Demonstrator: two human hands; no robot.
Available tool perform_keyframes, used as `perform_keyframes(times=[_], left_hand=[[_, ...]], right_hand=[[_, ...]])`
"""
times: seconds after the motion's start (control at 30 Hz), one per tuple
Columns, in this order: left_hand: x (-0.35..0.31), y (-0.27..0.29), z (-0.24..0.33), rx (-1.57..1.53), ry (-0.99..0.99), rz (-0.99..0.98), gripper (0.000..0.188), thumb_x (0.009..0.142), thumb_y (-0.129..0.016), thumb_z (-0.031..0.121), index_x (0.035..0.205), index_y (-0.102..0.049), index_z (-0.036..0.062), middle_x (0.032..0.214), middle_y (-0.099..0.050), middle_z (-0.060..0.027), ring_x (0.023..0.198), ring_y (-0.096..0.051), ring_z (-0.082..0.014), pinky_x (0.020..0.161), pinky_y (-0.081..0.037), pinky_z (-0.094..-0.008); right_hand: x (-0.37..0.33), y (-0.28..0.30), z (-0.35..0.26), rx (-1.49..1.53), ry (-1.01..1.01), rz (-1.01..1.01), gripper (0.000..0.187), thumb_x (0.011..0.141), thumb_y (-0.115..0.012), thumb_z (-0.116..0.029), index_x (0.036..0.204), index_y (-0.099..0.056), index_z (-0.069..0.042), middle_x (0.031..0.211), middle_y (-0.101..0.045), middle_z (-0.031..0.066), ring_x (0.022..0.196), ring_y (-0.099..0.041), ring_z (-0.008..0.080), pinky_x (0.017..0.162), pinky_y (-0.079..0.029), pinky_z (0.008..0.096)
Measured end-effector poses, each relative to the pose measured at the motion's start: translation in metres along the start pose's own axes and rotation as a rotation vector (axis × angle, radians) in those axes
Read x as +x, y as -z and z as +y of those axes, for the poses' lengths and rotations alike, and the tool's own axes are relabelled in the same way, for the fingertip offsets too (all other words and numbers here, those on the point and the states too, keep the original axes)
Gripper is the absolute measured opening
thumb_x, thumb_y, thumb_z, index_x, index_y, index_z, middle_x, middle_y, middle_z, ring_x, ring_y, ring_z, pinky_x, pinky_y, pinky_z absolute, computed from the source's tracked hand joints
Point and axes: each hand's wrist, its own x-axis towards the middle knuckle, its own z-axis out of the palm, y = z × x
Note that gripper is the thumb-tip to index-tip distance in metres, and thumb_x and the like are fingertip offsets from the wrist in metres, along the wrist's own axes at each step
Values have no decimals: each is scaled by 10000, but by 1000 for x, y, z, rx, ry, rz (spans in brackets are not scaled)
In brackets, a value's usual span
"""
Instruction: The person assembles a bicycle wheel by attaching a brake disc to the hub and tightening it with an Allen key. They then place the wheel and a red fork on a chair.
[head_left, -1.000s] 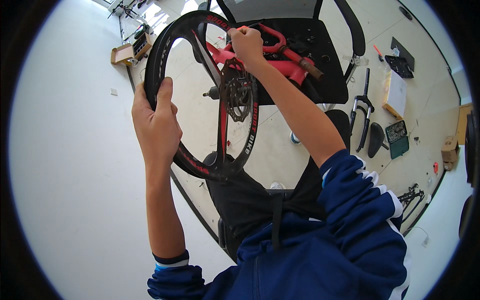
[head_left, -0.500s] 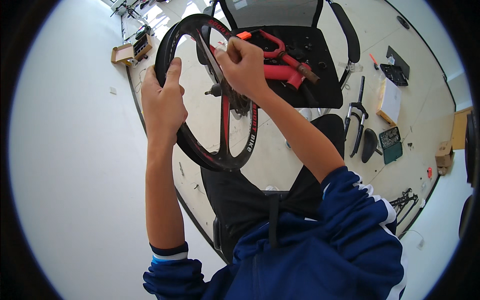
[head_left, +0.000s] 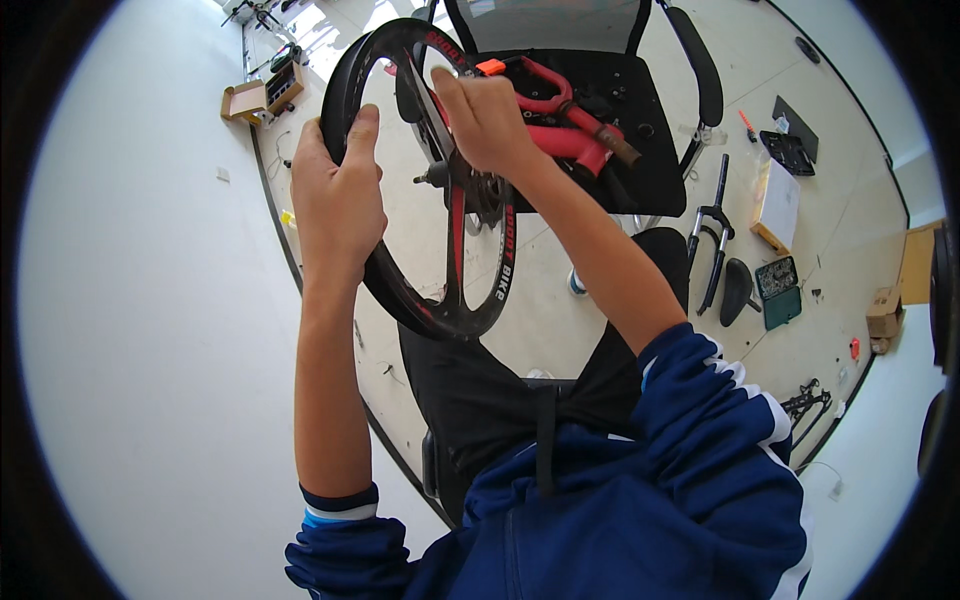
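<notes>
A black bicycle wheel (head_left: 462, 322) with broad spokes and red markings stands tilted over my lap, its lower rim close to my thigh. My left hand (head_left: 340, 208) is closed around the rim's left side, thumb on the near face. Closed fingers of my right hand (head_left: 484, 122) are at a spoke in the wheel's upper part. Whatever they pinch is hidden. Below that hand show the hub axle (head_left: 432, 176) and the dark sprockets (head_left: 487, 196), partly covered by a spoke.
Behind the wheel, a black office chair (head_left: 655, 190) bears a red bicycle frame (head_left: 565, 142) and small parts. On the floor at right lie a suspension fork (head_left: 712, 230), a saddle (head_left: 737, 292), a green tool case (head_left: 780, 305) and a white box (head_left: 776, 205). A white wall (head_left: 150, 300) rises at left.
The wheel and my left hand have shifted slightly right and upward. My right hand has moved up a little along the spoke area, its fingers still closed.
</notes>
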Motion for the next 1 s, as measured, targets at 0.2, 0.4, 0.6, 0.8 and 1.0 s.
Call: perform_keyframes(times=[0.2, 0.4, 0.6, 0.8, 1.0], left_hand=[[0, 1, -2, 2, -10, 1, 354, 945, -591, 371, 882, -542, 27, 590, -492, -14, 455, -441, -80, 417, -360, -258], [-3, -2, 3, -17, 17, -19, 353, 945, -592, 371, 876, -538, 29, 583, -488, -8, 440, -435, -72, 409, -349, -249], [-5, -1, 0, -10, -12, 1, 345, 945, -596, 362, 874, -540, 29, 578, -489, -9, 439, -434, -71, 409, -346, -249], [-5, -5, 0, -14, -35, 0, 272, 973, -553, 320, 965, -541, 48, 555, -399, 37, 340, -348, -35, 311, -285, -203], [-5, -8, -2, -38, -58, -6, 262, 971, -562, 317, 932, -527, 60, 545, -393, 39, 338, -348, -34, 309, -285, -205]], right_hand=[[4, 22, 24, 766, -602, -78, 492, 993, -442, -310, 564, -354, -89, 457, -323, -6, 382, -335, 91, 382, -248, 313], [1, 18, 33, 867, -665, 50, 456, 998, -428, -299, 591, -355, -107, 495, -308, -23, 368, -272, 85, 357, -208, 278], [13, 13, 40, 732, -706, 126, 442, 991, -436, -309, 608, -390, -93, 494, -336, -8, 372, -313, 98, 354, -269, 302], [14, 6, 43, 612, -717, 139, 410, 1015, -422, -298, 645, -372, -128, 512, -288, -35, 383, -254, 78, 368, -215, 267], [14, 3, 45, 506, -707, 54, 445, 989, -449, -317, 623, -446, -63, 530, -417, 23, 405, -379, 117, 384, -318, 305]])
